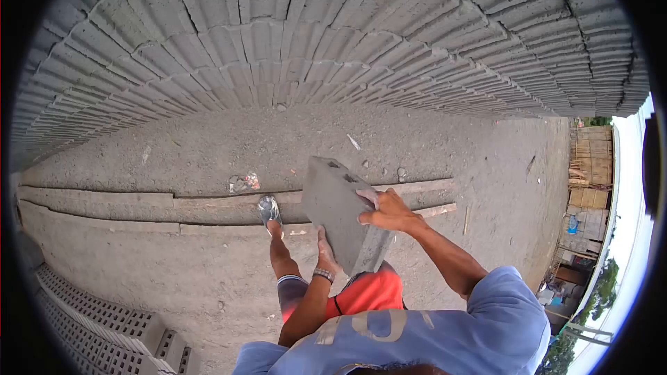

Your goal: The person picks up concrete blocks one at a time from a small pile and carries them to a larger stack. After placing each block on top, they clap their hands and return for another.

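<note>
A grey hollow concrete block (pixel 333 205) is held in front of my body, tilted, with holes showing along its upper right edge. My left hand (pixel 326 253), with a band on the wrist, presses on the block's lower left side. Around the upper right edge, near the holes, my right hand (pixel 385 210) is closed on the same block. Beyond the block rises a tall stack of grey blocks (pixel 278 48), apart from the one I hold.
Two long wooden strips (pixel 111 226) lie along the dirt ground. More hollow blocks (pixel 111 312) are stacked at the lower left. Small debris (pixel 243 182) lies near my foot (pixel 269 212). A wooden shack (pixel 587 187) stands at the far right.
</note>
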Action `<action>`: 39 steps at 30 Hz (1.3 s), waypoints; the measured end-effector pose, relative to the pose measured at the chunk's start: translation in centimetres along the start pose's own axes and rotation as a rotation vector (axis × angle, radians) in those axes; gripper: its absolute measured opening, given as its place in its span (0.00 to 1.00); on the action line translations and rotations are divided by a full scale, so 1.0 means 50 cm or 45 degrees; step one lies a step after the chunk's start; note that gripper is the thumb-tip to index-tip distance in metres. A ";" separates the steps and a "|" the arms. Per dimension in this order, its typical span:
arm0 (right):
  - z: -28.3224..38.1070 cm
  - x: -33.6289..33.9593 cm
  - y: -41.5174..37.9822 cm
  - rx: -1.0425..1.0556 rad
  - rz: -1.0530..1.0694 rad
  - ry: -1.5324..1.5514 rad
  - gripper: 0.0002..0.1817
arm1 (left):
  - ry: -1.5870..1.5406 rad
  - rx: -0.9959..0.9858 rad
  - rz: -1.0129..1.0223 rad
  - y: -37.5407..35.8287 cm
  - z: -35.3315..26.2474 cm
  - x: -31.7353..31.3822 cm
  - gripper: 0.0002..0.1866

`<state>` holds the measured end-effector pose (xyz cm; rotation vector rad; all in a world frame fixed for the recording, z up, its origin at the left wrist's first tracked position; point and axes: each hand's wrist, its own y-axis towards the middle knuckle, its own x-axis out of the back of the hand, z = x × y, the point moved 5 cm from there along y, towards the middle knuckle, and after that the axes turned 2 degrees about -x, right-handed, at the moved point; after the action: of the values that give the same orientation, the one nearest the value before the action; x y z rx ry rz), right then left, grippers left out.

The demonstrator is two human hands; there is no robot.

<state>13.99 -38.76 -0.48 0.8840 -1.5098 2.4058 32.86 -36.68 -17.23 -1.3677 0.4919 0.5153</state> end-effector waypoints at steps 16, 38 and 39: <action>-0.185 0.426 -1.007 0.732 -1.833 -0.500 0.35 | 0.672 -0.665 1.300 -0.265 0.349 -0.934 0.40; 0.015 1.463 -1.013 0.653 -2.065 -0.623 0.11 | 1.352 -2.377 1.197 -0.523 0.117 -1.600 0.54; -0.014 1.487 -1.000 0.757 -2.014 -0.486 0.11 | 1.243 -2.616 1.220 -0.561 0.132 -1.594 0.53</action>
<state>-24.84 -26.72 79.35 1.7310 0.1852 1.3502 -13.01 -38.44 53.99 -3.4042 1.6934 1.2484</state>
